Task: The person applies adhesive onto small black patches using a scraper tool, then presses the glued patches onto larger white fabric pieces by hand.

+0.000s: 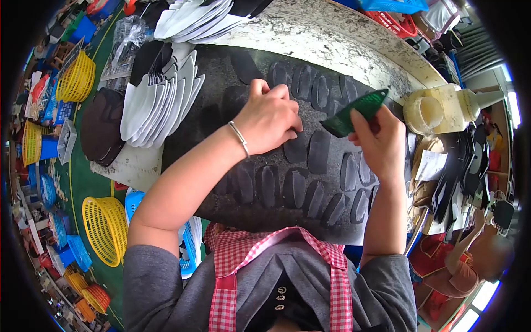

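My left hand (271,119), with a bracelet at the wrist, is over the dark work board (221,213). Its fingers are curled together, and what they hold, if anything, is hidden. My right hand (379,138) grips a green, flat, pointed piece (357,113) between thumb and fingers, above the board's right part. Rows of small dark oblong pieces (295,188) lie on the board, some just below my left hand. A fan of white pieces (160,105) lies to the left of the board.
A cream bottle with a nozzle (442,109) is at the right. More white pieces (199,19) lie at the back left. Yellow baskets (104,229) stand on the green floor at left. Another person (462,265) is at the lower right.
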The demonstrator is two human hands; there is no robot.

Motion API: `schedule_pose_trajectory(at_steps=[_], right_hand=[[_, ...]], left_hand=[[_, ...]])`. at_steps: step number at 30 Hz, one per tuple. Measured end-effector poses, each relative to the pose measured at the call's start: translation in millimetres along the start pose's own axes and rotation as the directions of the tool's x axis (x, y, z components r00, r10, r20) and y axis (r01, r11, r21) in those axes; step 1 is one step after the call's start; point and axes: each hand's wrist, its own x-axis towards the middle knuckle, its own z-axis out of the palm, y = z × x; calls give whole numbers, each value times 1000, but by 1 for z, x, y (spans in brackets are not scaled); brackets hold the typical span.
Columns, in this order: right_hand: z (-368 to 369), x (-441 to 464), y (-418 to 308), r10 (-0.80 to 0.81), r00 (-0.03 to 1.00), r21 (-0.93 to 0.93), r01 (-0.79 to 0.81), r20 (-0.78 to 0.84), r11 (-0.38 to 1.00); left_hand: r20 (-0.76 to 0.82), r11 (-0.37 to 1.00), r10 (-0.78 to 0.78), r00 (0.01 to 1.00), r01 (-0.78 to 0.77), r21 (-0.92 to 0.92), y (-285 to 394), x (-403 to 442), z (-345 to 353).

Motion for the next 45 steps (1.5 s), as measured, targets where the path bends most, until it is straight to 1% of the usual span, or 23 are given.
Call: schedule_pose_trajectory(at_steps=[2,5,8,9,12,13,19,21,22,23,26,27,30,31,32,33,34,36,37,39,42,43,45], right_hand=[[-15,-11,7,66,998,-19,-66,19,998],[-20,-27,22,44,998,-39,-42,39,998],[-24,-36,24,58,998,-70,-57,11,996],[-25,-38,26,51,999,-63,-50,9,997],[-28,-43,29,51,999,-51,-51,3,997],[-30,-43,29,50,999,-44,-50,4,998],[-32,-49,34,51,999,-25,-51,11,998],[-25,-47,36,14,1000,-29,-14,7,999],[-21,-46,37,-7,1000,-33,7,7,999],[-16,-44,40,-65,998,-28,65,-7,998],[-11,-46,62,-275,961,-198,270,2,942],[-21,-53,53,-240,968,-172,250,80,953],[-51,-71,33,-56,965,-140,95,257,986],[-52,-72,37,-38,985,-124,60,171,990],[-57,-73,32,48,993,-17,-47,104,999],[-60,-72,22,50,997,14,-51,56,999],[-60,-70,15,55,998,47,-55,6,997],[-53,-64,14,-4,1000,67,4,3,998],[-42,-59,16,-49,999,74,49,8,996],[-18,-45,17,-143,989,71,140,36,988],[15,-27,29,-259,966,13,259,13,966],[21,-23,34,-347,938,-120,346,17,930],[22,-29,34,-384,916,-134,398,118,908]], left_hand=[[10,1000,-15,1000,16,-20,4,3,12],[-2,1000,-8,1000,8,10,8,12,17],[59,997,-70,996,72,-22,18,19,6],[47,998,-42,998,44,-39,18,19,6],[22,1000,2,1000,-2,14,27,18,20],[39,1000,-9,999,10,-22,31,19,25],[-9,999,-13,1000,13,-38,43,26,27],[-52,1000,-5,999,3,-30,43,27,26],[-39,1000,3,999,-3,-2,44,27,29],[-28,1000,10,1000,-9,27,44,28,33],[-45,998,17,999,-14,62,44,30,37],[-60,998,14,998,-11,61,44,29,38],[-58,998,19,998,-16,58,44,28,39],[-56,1000,-22,998,23,7,45,28,36],[-49,997,-64,997,62,-43,46,28,32],[-37,991,-104,994,100,-93,47,28,27],[-36,990,-118,992,115,-76,45,26,20],[-34,989,-145,989,143,-42,34,19,6],[-41,991,-133,990,133,8,27,15,7],[-55,994,-107,993,108,28,19,8,12],[-74,993,-87,993,92,70,17,5,15],[-76,993,-85,993,91,71,15,4,16],[-108,994,-61,992,70,86,14,4,19]])
